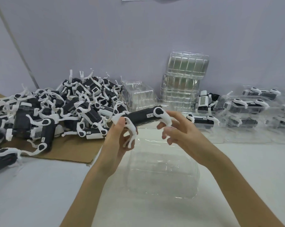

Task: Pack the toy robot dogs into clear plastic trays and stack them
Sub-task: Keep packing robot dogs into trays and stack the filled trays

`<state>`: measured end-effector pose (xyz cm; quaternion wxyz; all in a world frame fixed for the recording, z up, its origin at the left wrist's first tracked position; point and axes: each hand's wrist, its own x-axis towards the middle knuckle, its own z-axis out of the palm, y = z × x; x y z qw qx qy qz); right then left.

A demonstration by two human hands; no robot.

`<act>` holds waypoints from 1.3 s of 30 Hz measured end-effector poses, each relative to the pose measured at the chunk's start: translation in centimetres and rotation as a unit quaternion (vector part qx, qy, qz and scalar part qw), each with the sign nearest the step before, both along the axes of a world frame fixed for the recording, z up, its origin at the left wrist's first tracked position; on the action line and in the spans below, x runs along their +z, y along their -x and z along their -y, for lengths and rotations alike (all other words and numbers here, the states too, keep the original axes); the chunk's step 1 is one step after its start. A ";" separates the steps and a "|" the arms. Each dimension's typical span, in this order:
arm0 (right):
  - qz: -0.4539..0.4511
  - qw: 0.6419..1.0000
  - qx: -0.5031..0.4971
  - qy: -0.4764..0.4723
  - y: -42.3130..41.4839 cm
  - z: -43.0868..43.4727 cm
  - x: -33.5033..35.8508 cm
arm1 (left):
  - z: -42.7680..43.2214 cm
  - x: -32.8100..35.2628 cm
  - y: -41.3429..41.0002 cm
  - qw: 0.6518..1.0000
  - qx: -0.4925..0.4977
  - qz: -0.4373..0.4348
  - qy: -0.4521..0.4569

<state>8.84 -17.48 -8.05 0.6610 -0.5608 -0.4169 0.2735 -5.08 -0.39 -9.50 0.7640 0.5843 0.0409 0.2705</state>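
A black toy robot dog (142, 116) with white legs hangs in the air above an empty clear plastic tray (161, 169) on the white table. My left hand (118, 141) grips its left end, fingers curled round a white leg. My right hand (179, 128) holds its right end, thumb and fingers on the white leg there. The dog lies roughly level, tilted up to the right.
A big pile of loose robot dogs (56, 108) lies on cardboard (69, 149) at the left. Empty clear trays stand stacked (184, 79) at the back wall, another (138, 95) beside them. Packed trays with dogs (246, 108) fill the right side.
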 end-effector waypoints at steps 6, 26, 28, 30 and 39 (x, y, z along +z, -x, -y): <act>0.023 0.999 -0.031 -0.020 -0.5 0.5 0.1 | 0.4 -0.7 -0.5 0.993 0.015 -0.003 -0.114; 0.179 0.968 -0.168 -0.045 0.4 0.6 0.3 | 0.2 -1.0 -0.1 0.992 0.041 0.029 -0.112; 0.181 0.969 -0.161 -0.045 0.5 0.5 0.3 | 0.2 -0.9 0.1 0.993 0.037 0.033 -0.108; 0.179 0.971 -0.152 -0.051 0.6 0.4 0.1 | 0.3 -0.9 0.2 0.994 0.026 0.033 -0.102; 0.156 0.972 -0.162 -0.066 0.2 0.0 -0.3 | 0.3 -0.5 0.5 0.997 -0.047 0.058 -0.034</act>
